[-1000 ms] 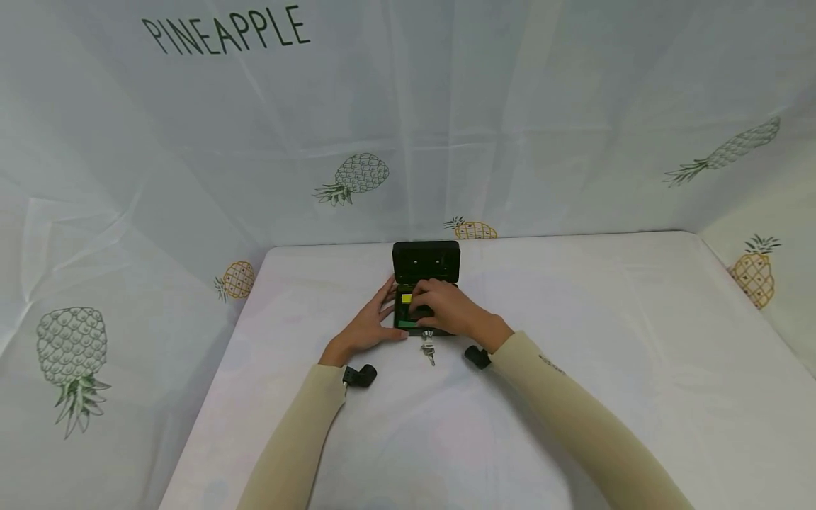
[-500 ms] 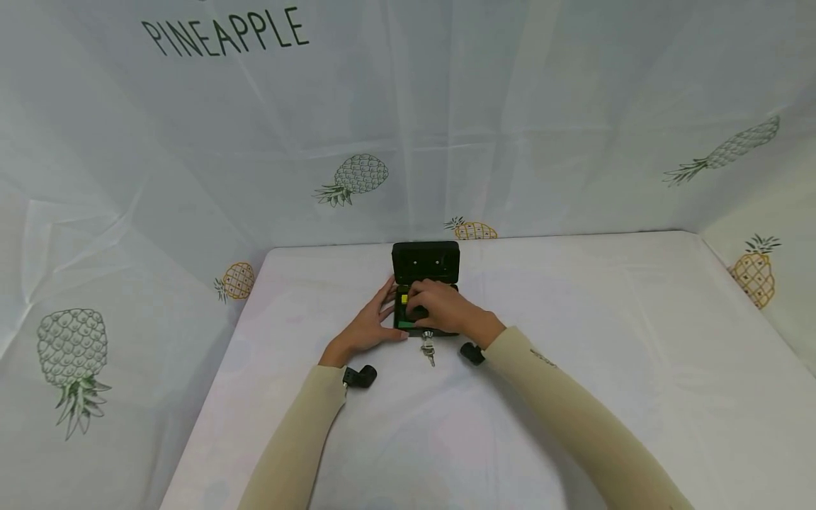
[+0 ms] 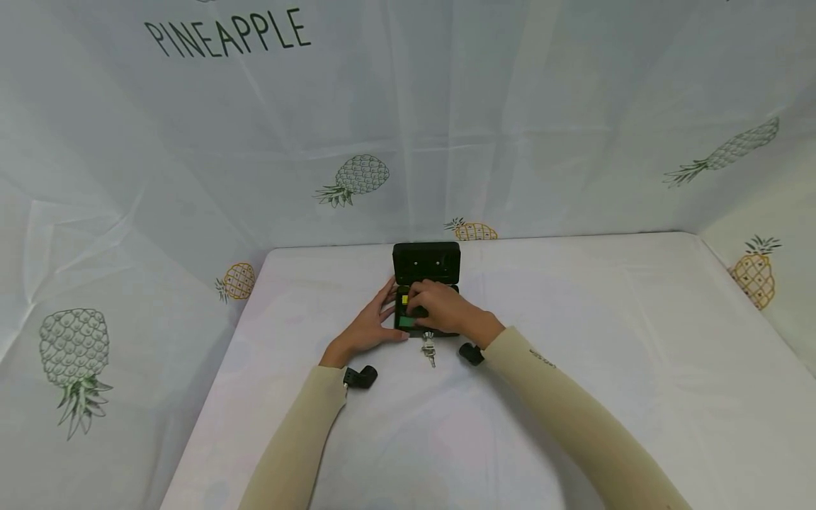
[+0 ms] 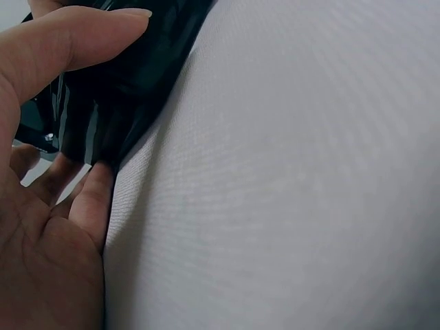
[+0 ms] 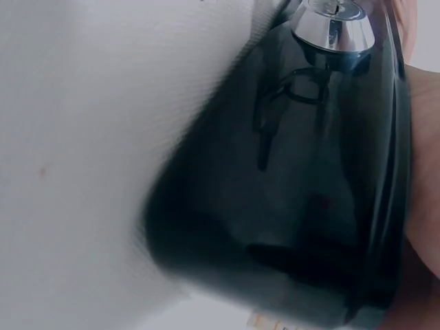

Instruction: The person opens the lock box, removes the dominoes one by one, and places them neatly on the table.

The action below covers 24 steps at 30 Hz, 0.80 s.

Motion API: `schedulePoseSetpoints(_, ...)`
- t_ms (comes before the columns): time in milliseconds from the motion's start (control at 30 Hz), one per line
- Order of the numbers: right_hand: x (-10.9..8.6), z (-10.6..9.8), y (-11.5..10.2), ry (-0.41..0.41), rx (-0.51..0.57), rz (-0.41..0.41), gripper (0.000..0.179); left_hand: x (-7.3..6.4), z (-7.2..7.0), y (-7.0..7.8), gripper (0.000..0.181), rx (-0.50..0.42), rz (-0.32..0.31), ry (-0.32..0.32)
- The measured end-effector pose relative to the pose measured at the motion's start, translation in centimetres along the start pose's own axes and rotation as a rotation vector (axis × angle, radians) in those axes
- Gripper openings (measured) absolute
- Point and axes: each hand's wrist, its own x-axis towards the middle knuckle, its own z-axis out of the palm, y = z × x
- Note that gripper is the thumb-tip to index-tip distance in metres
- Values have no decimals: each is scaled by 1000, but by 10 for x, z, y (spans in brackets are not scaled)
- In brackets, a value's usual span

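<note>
A black cash box [image 3: 426, 263] stands with its lid raised at the back of the table. My left hand [image 3: 367, 324] lies along the box's left side, fingers fairly straight, the thumb resting at the front left corner. In the left wrist view the thumb [image 4: 89, 40] touches the glossy black front. My right hand [image 3: 445, 307] reaches into the box with bent fingers; what its fingertips touch or hold is hidden. Beside them inside lie a yellow piece [image 3: 404, 300] and, nearer the front, a green piece [image 3: 406, 322]. A silver lock [image 5: 333, 26] sits on the box's front.
Keys [image 3: 430, 353] hang from the lock on the front of the box, over the white table cover [image 3: 542, 283]. A pale curtain with pineapple prints [image 3: 361, 174] stands behind the table. A small black camera [image 3: 360, 377] is on the left wrist.
My right hand has shifted slightly left inside the box, covering more of the yellow piece. The left hand and the box have stayed in place.
</note>
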Motion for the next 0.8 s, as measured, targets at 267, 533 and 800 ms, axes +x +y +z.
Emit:
schedulePoseSetpoints(267, -1, 0, 0, 0, -44, -4, 25, 1, 0, 0, 124, 5, 0, 3)
schedulePoseSetpoints(533, 4, -1, -5, -11, -132, -12, 27, 2, -1, -1, 123, -1, 4, 2)
schedulePoseSetpoints(800, 4, -1, -4, -24, -135, -7, 27, 0, 0, -1, 123, 4, -2, 11)
